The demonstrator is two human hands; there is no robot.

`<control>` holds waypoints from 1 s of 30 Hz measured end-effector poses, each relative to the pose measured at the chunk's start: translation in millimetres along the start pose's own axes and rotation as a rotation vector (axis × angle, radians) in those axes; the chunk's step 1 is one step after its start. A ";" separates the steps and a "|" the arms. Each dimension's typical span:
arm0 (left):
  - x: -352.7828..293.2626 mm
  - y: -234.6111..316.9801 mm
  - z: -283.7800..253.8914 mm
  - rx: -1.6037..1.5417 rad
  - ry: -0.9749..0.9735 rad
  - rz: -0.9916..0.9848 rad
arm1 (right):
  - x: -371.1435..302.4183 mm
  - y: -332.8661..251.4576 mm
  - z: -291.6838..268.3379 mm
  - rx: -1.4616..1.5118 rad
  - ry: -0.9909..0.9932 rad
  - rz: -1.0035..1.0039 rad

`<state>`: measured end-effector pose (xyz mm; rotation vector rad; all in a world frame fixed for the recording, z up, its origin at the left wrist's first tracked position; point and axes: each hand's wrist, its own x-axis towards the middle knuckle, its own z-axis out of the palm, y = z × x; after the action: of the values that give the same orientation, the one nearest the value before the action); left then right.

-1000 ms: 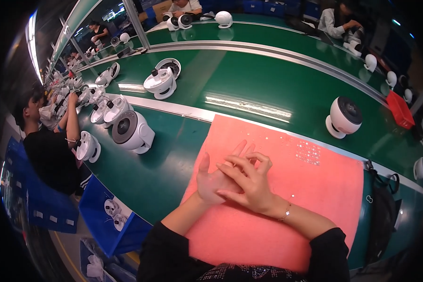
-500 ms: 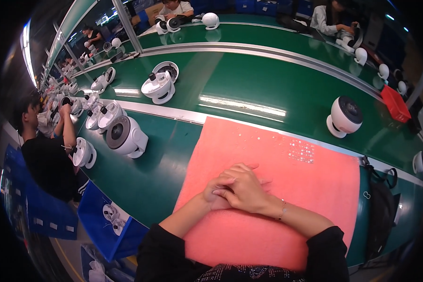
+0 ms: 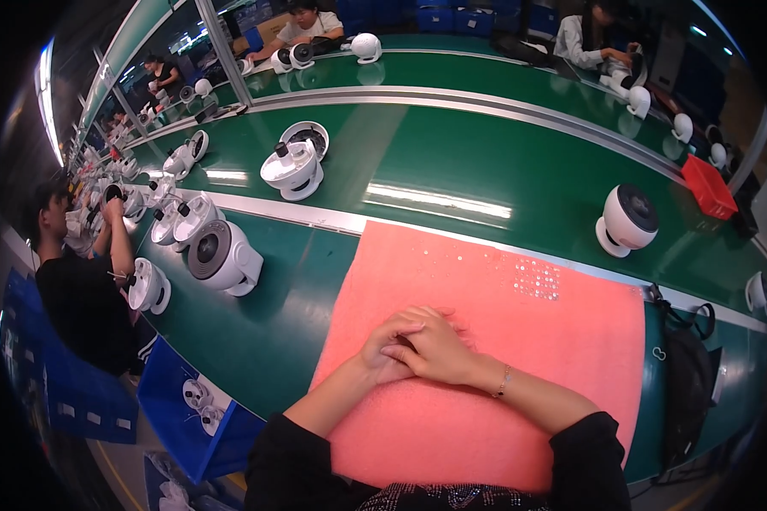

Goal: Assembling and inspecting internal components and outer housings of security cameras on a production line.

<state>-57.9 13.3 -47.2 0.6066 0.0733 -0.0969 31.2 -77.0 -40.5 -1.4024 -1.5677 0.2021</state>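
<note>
My left hand (image 3: 381,351) and my right hand (image 3: 439,347) are clasped together above a pink towel (image 3: 486,434). The right hand lies over the left, fingers closed around each other, with no object visible between them. Some fingers are hidden beneath the right hand. A thin bracelet (image 3: 503,381) circles my right wrist. Beyond the hands, small round clear pieces (image 3: 537,279) sit in rows at the towel's far right part, with several more scattered to their left.
A round white fan-like unit (image 3: 223,258) stands left of the towel, near open white housings (image 3: 198,217). On the green belt are an opened unit (image 3: 291,170) and a closed one (image 3: 627,220). A black bag (image 3: 689,392) lies right. A co-worker (image 3: 85,298) works at left.
My hands stay clasped. The whole view has shifted slightly. Against the towel, the units on the green belt have moved a little to the right.
</note>
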 end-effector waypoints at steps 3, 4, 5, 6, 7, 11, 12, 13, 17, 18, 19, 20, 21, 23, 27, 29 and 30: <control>0.9 -0.6 -1.3 0.018 -0.002 0.029 | 1.6 -1.3 -7.3 0.007 -0.099 0.006; -0.6 0.3 2.0 0.018 -0.003 0.029 | 0.3 0.9 -6.3 -0.100 -0.159 0.002; -3.2 4.8 13.2 0.125 0.174 -0.027 | 0.6 0.9 -6.6 -0.207 -0.218 -0.003; -4.8 9.2 20.5 0.231 0.352 -0.082 | 2.6 1.0 -10.7 -0.207 -0.216 -0.005; -5.5 14.3 21.7 0.233 0.351 -0.081 | 7.2 1.3 -18.2 -0.306 -0.129 -0.040; -3.3 16.4 28.2 0.596 0.284 -0.279 | 11.2 15.8 -30.1 -0.478 -0.109 -0.083; -4.7 13.0 30.0 0.739 0.306 -0.182 | 12.1 15.0 -29.2 -0.497 -0.148 -0.138; -6.8 10.5 31.1 0.880 0.329 -0.083 | 13.7 11.9 -28.0 -0.495 -0.149 -0.145; -10.0 7.1 27.8 0.925 0.339 0.117 | 16.3 4.5 -24.3 -0.434 -0.203 -0.184; -9.8 9.7 32.0 0.940 0.346 0.126 | 16.2 5.2 -23.6 -0.477 -0.189 -0.185; -9.6 11.1 34.1 0.954 0.352 0.136 | 15.6 6.1 -22.8 -0.479 -0.190 -0.184; -11.0 11.4 32.6 0.956 0.354 0.138 | 16.2 6.8 -21.4 -0.454 -0.201 -0.178; -12.4 11.0 29.4 0.986 0.373 0.150 | 17.0 6.9 -20.8 -0.430 -0.211 -0.173; -14.1 11.3 25.4 1.019 0.396 0.164 | 19.3 1.9 -24.1 -0.376 -0.212 -0.173; -15.3 11.6 19.6 1.041 0.452 0.113 | 20.6 1.3 -24.4 -0.249 -0.234 -0.161; -15.7 11.2 19.6 1.063 0.458 0.117 | 21.3 0.7 -24.5 -0.234 -0.232 -0.167; -15.9 11.0 20.3 1.068 0.472 0.112 | 21.5 0.7 -24.3 -0.216 -0.234 -0.171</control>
<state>-71.6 11.8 -22.8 1.6920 0.4624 0.1350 52.7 -70.2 -17.2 -1.4392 -1.9419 0.0980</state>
